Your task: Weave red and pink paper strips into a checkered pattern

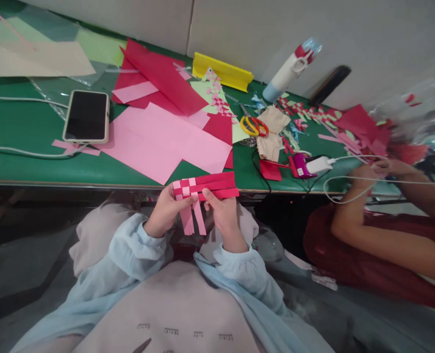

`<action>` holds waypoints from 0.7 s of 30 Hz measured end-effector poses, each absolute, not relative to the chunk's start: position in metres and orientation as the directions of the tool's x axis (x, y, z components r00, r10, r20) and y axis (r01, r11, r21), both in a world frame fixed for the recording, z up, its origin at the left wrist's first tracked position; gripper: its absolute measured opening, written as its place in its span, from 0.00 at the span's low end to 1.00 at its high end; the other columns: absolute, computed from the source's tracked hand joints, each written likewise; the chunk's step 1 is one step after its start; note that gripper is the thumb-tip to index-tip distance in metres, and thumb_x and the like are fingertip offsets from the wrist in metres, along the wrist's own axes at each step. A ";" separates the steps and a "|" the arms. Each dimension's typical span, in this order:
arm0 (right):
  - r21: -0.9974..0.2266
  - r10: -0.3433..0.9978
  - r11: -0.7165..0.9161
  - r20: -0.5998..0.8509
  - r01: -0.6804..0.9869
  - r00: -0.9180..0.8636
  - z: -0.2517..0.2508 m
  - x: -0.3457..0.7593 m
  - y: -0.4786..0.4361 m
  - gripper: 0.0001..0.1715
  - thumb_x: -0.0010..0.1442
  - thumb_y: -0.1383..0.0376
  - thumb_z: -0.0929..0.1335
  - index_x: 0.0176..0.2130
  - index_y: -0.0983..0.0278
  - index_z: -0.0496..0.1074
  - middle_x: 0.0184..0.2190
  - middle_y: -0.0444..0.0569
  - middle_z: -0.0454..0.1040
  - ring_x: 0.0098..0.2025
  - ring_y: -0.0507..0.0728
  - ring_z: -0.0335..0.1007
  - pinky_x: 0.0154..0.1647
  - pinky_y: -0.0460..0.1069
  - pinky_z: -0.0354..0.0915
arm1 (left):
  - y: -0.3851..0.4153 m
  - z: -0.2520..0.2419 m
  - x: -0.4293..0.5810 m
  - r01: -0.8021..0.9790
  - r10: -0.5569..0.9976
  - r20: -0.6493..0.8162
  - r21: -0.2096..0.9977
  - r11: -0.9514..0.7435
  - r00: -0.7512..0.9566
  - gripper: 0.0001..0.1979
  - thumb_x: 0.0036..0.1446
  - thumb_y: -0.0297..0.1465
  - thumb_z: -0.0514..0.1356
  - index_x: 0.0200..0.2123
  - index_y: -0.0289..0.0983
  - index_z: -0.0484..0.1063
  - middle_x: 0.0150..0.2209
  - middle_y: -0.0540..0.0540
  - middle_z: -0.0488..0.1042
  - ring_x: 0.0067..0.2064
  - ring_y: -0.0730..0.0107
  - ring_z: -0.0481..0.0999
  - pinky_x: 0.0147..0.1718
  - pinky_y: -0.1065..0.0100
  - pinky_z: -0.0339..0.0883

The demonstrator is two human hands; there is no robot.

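Observation:
Between my hands, at the table's near edge, is a piece of woven paper strips [186, 189] in red and pink. Its left end forms a small checkered patch. Loose red strips [217, 182] stick out to the right, and loose pink strips [187, 218] hang down. My left hand [165, 210] pinches the checkered end, thumb on top. My right hand [221, 210] is closed on the strips at the right, its thumb lying over a red one. The fingers behind the paper are mostly hidden.
On the green table [26, 169] lie pink paper sheets [162, 142], red sheets [166, 78], a phone [87, 116] with a white cable, scissors [253, 126] and a purple charger [301, 165]. A bottle [289, 71] stands by the wall. At right, a co-worker's hands [381, 166] handle something pink.

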State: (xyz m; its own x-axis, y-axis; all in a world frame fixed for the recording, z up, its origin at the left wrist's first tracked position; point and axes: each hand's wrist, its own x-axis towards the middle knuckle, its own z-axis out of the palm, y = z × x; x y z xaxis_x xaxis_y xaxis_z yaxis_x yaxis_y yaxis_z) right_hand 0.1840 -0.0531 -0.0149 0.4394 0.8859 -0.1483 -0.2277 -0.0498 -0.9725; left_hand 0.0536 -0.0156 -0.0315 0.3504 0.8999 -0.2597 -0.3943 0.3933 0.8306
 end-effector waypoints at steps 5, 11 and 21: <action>-0.978 0.881 -0.090 -0.165 -0.185 0.443 -0.018 0.190 -0.052 0.16 0.43 0.58 0.78 0.27 0.65 0.74 0.21 0.41 0.74 0.20 0.49 0.65 0.23 0.47 0.65 | -0.015 -0.030 0.052 -0.352 0.899 -0.270 0.851 0.390 0.346 0.23 0.39 0.30 0.75 0.40 0.34 0.73 0.34 0.47 0.80 0.32 0.70 0.78 0.34 0.68 0.73; -0.977 0.842 -0.140 -0.204 -0.163 0.499 -0.020 0.190 -0.049 0.17 0.43 0.56 0.77 0.21 0.65 0.73 0.16 0.43 0.72 0.20 0.51 0.67 0.26 0.48 0.66 | -0.015 -0.029 0.052 -0.322 0.894 -0.265 0.864 0.387 0.362 0.25 0.37 0.27 0.75 0.42 0.34 0.74 0.37 0.46 0.81 0.35 0.69 0.79 0.37 0.69 0.73; -0.957 0.776 -0.031 -0.205 -0.290 0.596 -0.022 0.181 -0.045 0.18 0.41 0.57 0.79 0.25 0.66 0.73 0.20 0.42 0.73 0.21 0.50 0.66 0.25 0.48 0.67 | -0.017 -0.032 0.051 -0.324 0.840 -0.250 0.839 0.436 0.482 0.15 0.50 0.36 0.70 0.39 0.33 0.79 0.36 0.43 0.82 0.36 0.67 0.80 0.38 0.69 0.73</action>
State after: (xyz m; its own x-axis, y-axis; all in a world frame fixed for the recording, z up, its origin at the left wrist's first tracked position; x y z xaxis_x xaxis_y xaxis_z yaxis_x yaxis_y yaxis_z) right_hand 0.1812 -0.0452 -0.0221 0.5965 0.7759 -0.2054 -0.2897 -0.0306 -0.9566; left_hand 0.0513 -0.0170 -0.0316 0.4818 0.8397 -0.2504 -0.3241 0.4363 0.8394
